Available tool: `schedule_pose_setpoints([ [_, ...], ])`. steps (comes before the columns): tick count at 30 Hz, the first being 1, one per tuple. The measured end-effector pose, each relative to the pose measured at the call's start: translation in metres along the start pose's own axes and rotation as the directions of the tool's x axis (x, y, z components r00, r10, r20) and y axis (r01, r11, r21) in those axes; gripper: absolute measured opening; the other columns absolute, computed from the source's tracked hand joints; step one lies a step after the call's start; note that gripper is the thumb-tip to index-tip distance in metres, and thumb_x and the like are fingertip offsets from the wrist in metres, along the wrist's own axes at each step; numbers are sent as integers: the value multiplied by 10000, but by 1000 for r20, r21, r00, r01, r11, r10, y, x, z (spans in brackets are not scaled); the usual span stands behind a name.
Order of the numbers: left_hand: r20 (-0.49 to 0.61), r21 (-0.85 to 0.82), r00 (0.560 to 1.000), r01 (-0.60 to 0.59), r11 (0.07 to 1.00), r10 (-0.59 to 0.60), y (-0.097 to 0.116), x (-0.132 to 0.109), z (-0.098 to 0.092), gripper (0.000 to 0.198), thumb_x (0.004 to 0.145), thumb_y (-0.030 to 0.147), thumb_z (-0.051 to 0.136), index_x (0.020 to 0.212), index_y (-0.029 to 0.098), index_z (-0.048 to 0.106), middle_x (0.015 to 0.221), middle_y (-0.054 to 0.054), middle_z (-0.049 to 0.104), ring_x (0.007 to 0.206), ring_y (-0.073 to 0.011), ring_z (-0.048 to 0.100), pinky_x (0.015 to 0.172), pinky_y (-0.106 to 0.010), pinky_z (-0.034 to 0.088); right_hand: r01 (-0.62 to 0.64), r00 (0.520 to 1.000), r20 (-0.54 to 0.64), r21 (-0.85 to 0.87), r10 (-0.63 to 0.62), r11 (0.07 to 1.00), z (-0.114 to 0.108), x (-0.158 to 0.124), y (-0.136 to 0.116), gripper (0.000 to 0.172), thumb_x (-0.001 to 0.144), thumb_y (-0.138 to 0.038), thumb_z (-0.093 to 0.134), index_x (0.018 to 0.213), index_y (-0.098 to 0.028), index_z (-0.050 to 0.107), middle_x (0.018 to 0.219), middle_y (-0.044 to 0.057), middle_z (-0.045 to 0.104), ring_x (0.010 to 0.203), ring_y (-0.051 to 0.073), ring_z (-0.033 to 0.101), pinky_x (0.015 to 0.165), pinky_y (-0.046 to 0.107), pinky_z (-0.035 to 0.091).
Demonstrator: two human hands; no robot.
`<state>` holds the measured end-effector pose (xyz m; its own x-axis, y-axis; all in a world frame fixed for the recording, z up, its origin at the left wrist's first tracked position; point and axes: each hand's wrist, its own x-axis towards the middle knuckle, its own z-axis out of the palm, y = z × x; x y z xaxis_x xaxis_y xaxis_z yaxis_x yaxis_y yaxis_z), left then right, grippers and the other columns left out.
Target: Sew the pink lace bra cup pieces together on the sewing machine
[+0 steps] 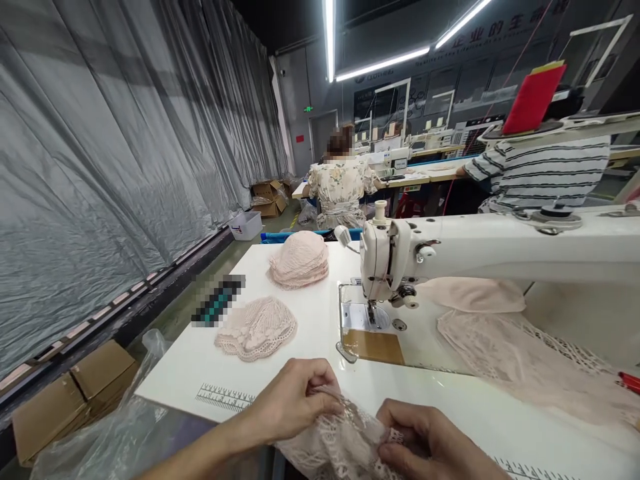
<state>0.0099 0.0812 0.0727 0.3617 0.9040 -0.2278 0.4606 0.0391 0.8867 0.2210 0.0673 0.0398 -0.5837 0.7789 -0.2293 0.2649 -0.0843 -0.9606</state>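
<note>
Both my hands pinch a piece of pale pink lace fabric [333, 440] at the front edge of the white table. My left hand [300, 400] grips its upper left part between thumb and fingers. On the right edge of the lace, my right hand [425, 437] is closed with thumb against fingers. The lower part of the piece runs out of view. Beyond my left hand lies a single lace cup [257, 330], and farther back is a stack of similar lace cups [300, 260]. Ahead of my right hand stands a white sewing machine [385, 260], its needle area uncovered by cloth.
More pink lace fabric [520, 353] is spread right of the needle, partly under the machine arm. Rulers [225, 397] are printed on the table [200, 367]. Cardboard boxes [75, 400] and plastic sit on the floor at left. Two people [343, 187] sit at machines ahead.
</note>
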Motion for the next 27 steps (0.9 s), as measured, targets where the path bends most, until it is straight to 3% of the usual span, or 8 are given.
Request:
schedule_pose_setpoints([
  [4,11,-28,1000,3,1000,-3,4,15,-7,122,687,231,664,701,117,622,613,32,558,585,-96,479,525,-179,338,50,999,-20,36,-50,998,-11,19,5,174,684,-316,576,737,-197,461,620,-52,492,559,88,378,509,210,266],
  [9,-4,76,1000,3,997,-2,7,25,-8,193,676,272,689,655,129,563,567,64,463,546,-73,397,486,-173,277,36,998,-59,12,-36,999,-18,28,10,267,734,-451,548,763,-208,442,586,-47,524,508,85,351,475,213,252],
  [15,-9,158,1000,6,987,-5,5,31,-11,326,663,373,716,675,155,473,578,81,393,556,-78,355,477,-186,235,39,992,-118,-86,-49,995,-22,28,11,130,706,-294,546,731,-210,450,531,-84,432,503,84,298,475,215,233],
  [20,35,257,998,42,965,-53,19,39,-24,276,686,379,695,758,142,573,594,68,454,562,-90,402,486,-194,250,85,979,-156,-279,-132,956,-23,37,11,77,686,-210,489,754,-212,452,589,-72,489,553,99,377,525,212,299],
  [24,135,436,991,-55,898,-5,40,73,-40,239,681,353,716,776,149,635,637,49,536,616,-111,471,524,-205,276,120,961,-172,-446,-217,887,-28,54,17,121,708,-206,505,823,-214,465,589,-89,374,533,92,403,494,198,311],
  [27,192,494,981,-77,866,-23,47,115,-44,260,554,284,806,699,161,628,582,68,508,588,-108,454,527,-209,271,104,937,-229,-538,-264,837,-42,62,25,130,768,-235,508,892,-209,479,627,-66,458,561,119,495,527,222,373],
])
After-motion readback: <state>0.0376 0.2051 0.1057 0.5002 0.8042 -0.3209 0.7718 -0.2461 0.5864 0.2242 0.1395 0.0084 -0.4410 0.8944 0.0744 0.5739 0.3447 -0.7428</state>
